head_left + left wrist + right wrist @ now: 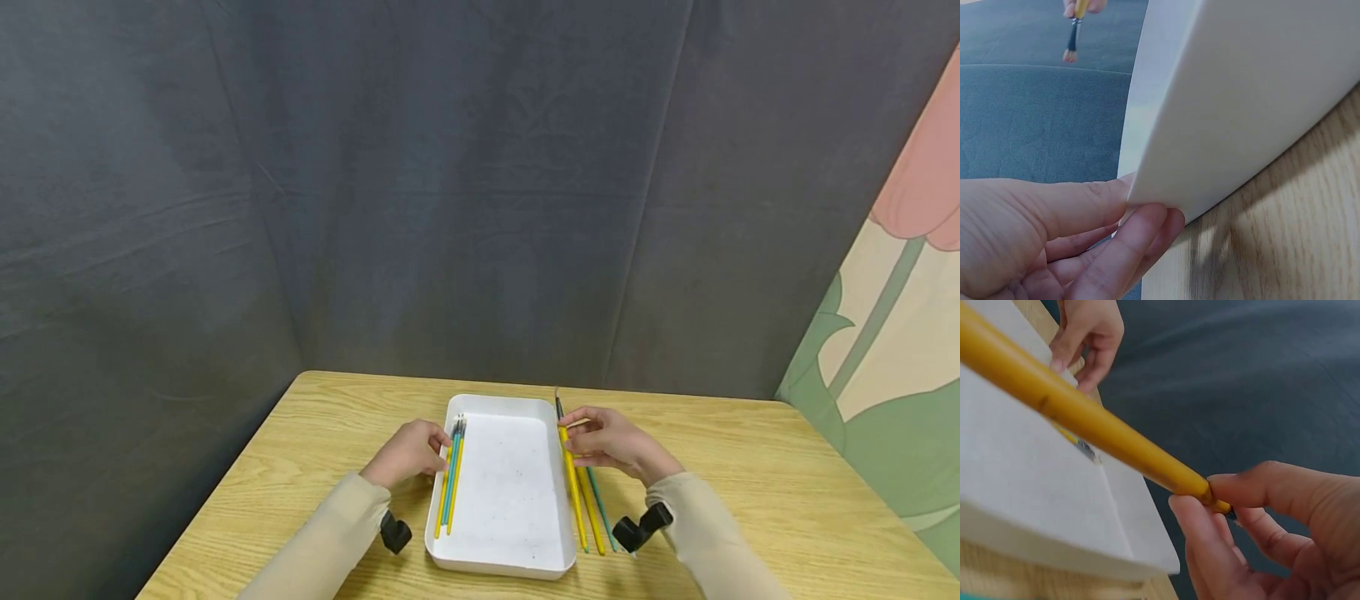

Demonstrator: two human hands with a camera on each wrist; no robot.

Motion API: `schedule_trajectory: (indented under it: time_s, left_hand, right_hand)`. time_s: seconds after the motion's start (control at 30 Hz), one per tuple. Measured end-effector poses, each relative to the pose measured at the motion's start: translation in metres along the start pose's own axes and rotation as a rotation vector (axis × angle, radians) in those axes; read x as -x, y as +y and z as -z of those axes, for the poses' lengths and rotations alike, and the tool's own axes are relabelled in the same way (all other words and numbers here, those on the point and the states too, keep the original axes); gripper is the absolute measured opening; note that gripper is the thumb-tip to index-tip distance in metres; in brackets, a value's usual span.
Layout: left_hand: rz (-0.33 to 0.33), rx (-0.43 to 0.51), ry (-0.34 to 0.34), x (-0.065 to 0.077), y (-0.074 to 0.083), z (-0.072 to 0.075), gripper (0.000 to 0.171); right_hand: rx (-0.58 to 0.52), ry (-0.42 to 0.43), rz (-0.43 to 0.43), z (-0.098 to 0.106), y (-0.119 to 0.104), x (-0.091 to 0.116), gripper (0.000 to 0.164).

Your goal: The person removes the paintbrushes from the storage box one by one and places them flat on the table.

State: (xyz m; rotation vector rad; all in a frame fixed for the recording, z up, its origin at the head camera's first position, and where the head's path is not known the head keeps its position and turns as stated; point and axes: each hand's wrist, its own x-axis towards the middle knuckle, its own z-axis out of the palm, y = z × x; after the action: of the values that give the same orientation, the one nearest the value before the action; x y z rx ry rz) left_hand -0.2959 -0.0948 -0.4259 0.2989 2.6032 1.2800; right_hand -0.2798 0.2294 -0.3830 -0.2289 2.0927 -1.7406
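Note:
A white tray (510, 500) sits on the table, with several thin paintbrushes (454, 475), yellow and teal, lying along its left side. My left hand (411, 454) pinches the tray's left wall between thumb and fingers; the left wrist view shows the grip on the rim (1147, 150). Over the tray's right edge, my right hand (611, 442) pinches a thick yellow paintbrush (1104, 437) near its dark ferrule, bristles pointing away from me. In the left wrist view that brush's bristle end (1071, 47) hangs beyond the tray.
On the table (712, 467) right of the tray lie another yellow brush (591, 508) and a teal brush (602, 508), partly below the right hand. A dark cloth (465, 208) hangs behind the table, and a painted flower panel (900, 333) stands at the right.

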Motion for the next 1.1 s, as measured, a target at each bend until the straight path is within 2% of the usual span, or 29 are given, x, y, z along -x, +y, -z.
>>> schedule_trajectory:
  time_s: [0.27, 0.6, 0.87, 1.1]
  left_hand:
    - [0.004, -0.008, -0.002, 0.0, 0.001, 0.001, 0.027]
    - [0.006, -0.007, -0.008, 0.001, 0.003, 0.001, 0.028]
    - [0.024, -0.008, -0.009, 0.002, 0.004, 0.001, 0.028]
    - [0.011, -0.012, -0.01, 0.004, 0.007, 0.001, 0.028]
  right_hand:
    - [-0.011, -0.003, -0.005, 0.023, 0.022, 0.007, 0.043]
    - [0.034, 0.057, -0.061, 0.043, 0.042, 0.012, 0.042]
    - [0.096, 0.091, -0.111, 0.05, 0.055, 0.009, 0.043]
    - [0.091, 0.105, -0.143, 0.053, 0.063, 0.002, 0.043]
